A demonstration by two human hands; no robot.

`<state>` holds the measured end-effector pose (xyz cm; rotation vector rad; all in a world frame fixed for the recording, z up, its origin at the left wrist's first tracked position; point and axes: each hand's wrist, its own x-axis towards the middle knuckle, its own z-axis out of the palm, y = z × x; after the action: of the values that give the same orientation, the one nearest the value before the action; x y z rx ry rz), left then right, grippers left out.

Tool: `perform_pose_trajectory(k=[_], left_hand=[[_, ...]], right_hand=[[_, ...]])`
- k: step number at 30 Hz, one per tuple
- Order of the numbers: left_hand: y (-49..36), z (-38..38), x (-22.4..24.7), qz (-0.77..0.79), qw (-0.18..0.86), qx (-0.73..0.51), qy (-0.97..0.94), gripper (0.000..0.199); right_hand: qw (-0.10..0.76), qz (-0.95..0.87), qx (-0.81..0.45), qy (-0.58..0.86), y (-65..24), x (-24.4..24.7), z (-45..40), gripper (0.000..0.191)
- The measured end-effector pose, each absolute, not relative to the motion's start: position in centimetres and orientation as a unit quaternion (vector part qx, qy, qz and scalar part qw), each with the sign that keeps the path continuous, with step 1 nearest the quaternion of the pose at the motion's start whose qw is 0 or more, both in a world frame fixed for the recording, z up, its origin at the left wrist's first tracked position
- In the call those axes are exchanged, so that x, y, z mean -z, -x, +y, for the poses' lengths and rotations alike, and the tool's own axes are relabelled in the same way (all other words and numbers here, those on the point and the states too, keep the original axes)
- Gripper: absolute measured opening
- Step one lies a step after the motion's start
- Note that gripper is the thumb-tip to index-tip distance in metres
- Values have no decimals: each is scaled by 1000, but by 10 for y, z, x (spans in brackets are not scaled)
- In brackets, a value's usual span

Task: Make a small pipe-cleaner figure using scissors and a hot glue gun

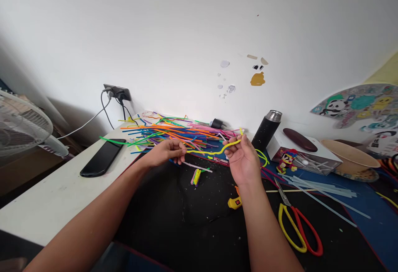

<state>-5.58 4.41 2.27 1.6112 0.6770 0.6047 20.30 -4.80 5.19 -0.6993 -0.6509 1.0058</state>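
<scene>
A white table (56, 197) runs along the wall, with a black mat (186, 222) laid over its middle. At the back of the mat lies a wide heap of coloured craft stems (174, 133), a dark phone (102, 158) to its left and a black flask (266, 130) to its right. Nearer the front lie scissors (295, 222) with yellow and red handles.

Above the mat, the left hand (164, 151) and the right hand (244, 160) hold one yellow stem (214, 151) stretched between them. The left fingers are pinched narrow on its near end; the right thumb and fingertips are closed on the far end, which pokes up past them. The stem sags in a gentle wave just in front of the heap.

To shape it cleanly, I'd judge both pinches should stay close to the spot being bent, keeping the wire taut so no stray kinks form.
</scene>
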Motion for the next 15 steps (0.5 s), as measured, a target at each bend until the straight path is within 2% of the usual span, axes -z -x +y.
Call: perform_pose_trajectory(k=[5,11,15], left_hand=[[51,41,-25,295,616,-295,-668,36],[40,35,-22,277,676,-366,-576,40],[34,30,-22,261,696,-369,-559,38]], right_hand=[[719,-325,-505,350,-189,-51,-53,40],[591,-439,-551,393,-164,-38,-55,35],[564,-475,-542,403,-158,-33,-53,33]])
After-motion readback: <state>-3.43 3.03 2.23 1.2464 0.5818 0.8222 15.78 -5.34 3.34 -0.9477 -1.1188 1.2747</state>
